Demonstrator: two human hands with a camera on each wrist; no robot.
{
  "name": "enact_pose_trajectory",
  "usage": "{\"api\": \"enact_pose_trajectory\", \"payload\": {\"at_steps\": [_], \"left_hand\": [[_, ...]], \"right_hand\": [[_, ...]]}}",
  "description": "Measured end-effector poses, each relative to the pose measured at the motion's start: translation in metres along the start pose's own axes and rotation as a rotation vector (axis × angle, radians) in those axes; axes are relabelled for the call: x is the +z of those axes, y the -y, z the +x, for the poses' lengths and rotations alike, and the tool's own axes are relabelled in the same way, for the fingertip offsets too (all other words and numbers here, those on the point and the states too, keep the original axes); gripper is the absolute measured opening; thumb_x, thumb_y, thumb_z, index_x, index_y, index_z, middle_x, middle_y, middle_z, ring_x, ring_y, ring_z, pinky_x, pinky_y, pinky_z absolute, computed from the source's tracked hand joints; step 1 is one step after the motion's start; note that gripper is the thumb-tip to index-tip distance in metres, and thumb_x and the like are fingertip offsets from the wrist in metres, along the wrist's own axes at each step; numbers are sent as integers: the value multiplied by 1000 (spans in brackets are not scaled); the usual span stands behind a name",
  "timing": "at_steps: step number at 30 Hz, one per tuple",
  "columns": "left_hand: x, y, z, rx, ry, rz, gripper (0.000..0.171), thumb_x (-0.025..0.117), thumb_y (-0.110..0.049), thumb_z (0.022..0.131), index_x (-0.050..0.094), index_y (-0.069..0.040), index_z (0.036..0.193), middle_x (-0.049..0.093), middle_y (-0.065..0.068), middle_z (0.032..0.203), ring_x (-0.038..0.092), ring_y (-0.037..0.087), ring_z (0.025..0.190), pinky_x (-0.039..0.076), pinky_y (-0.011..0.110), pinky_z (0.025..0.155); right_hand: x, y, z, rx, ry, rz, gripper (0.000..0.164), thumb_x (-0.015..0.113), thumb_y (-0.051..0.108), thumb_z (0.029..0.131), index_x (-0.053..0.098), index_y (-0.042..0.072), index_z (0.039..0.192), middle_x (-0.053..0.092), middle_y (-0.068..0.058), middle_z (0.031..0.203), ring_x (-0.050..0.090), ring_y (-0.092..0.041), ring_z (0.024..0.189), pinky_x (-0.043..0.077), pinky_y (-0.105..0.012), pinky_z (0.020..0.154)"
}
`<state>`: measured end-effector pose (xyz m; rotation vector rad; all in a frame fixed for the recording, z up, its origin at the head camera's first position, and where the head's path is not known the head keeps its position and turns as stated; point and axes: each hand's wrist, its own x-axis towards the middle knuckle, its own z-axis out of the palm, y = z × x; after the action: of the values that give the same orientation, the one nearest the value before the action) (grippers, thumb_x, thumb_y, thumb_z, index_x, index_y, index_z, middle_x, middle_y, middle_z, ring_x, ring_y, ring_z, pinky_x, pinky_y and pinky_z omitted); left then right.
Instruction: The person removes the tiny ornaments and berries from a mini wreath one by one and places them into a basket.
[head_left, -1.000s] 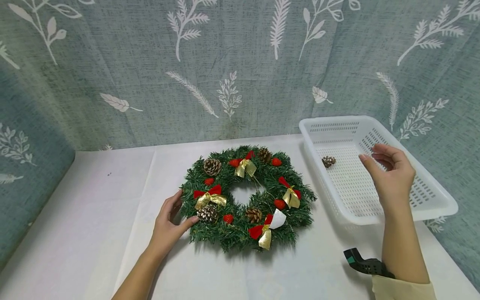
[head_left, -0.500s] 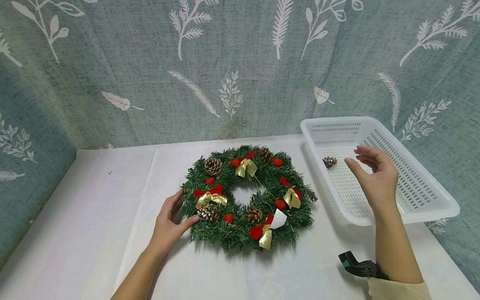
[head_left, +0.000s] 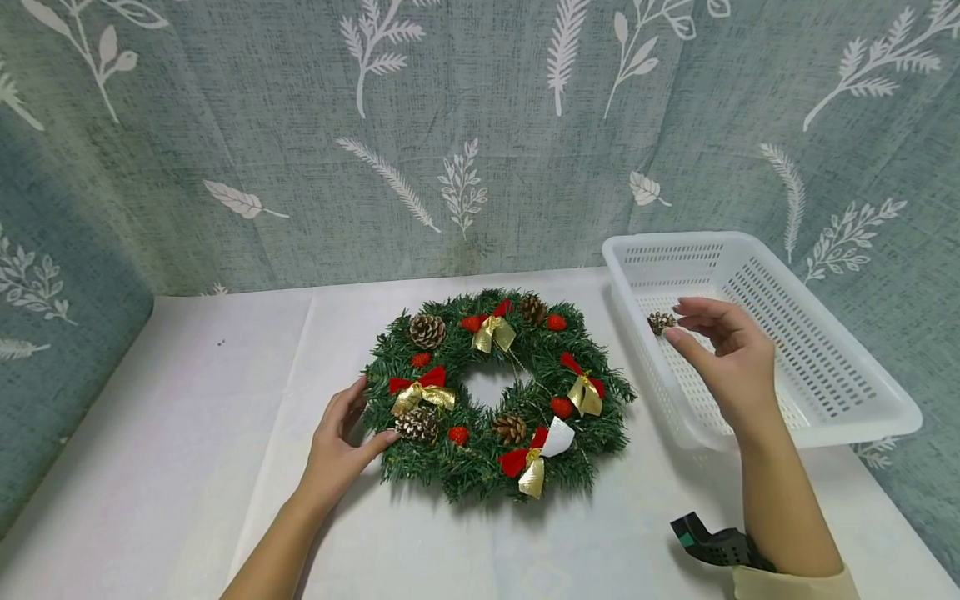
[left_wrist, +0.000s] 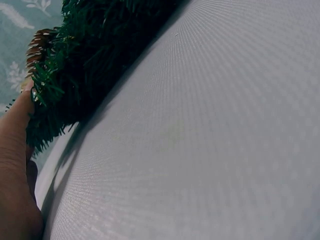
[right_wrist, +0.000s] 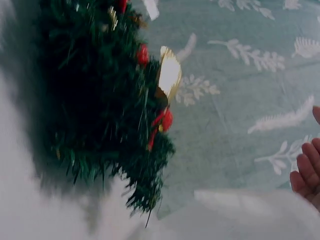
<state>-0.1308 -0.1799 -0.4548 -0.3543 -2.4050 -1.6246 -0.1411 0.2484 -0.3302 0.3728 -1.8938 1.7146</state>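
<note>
1. Green tinsel-like needles make up the wreath (head_left: 450, 475), which lies flat on the white-covered bench (head_left: 187, 433), near the middle of what I can see.
2. The person's left hand (head_left: 341, 442) holds the wreath's left edge — thumb over the top, fingers round the outer side — with the thumb tip just beside a white-tipped pinecone (head_left: 416, 424).
3. Just above that cone sits a red-and-gold bow (head_left: 423, 392); another bow (head_left: 537, 458), with one white loop, is on the near side.
4. To the right stands a white plastic basket (head_left: 817, 333), slotted along its walls, with a small pinecone (head_left: 660, 322) inside by its left wall.
5. The right hand (head_left: 731, 354) is over the basket, thumb and curved fingertips a little apart, close by the small pinecone — whether they touch it, I cannot tell.
6. A black strap (head_left: 716, 546) circles the right wrist, above a beige sleeve (head_left: 795, 583).
</note>
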Motion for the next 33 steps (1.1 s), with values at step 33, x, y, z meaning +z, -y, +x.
{"api": "enact_pose_trajectory", "payload": {"at_steps": [33], "left_hand": [[-1, -3, 1, -14, 4, -7, 85, 78, -2, 75, 33, -12, 147, 44, 5, 134, 38, -5, 119, 29, 4, 101]], "right_hand": [[43, -15, -23, 14, 495, 47, 37, 69, -14, 76, 59, -13, 111, 65, 1, 108, 57, -12, 97, 47, -17, 86]]}}
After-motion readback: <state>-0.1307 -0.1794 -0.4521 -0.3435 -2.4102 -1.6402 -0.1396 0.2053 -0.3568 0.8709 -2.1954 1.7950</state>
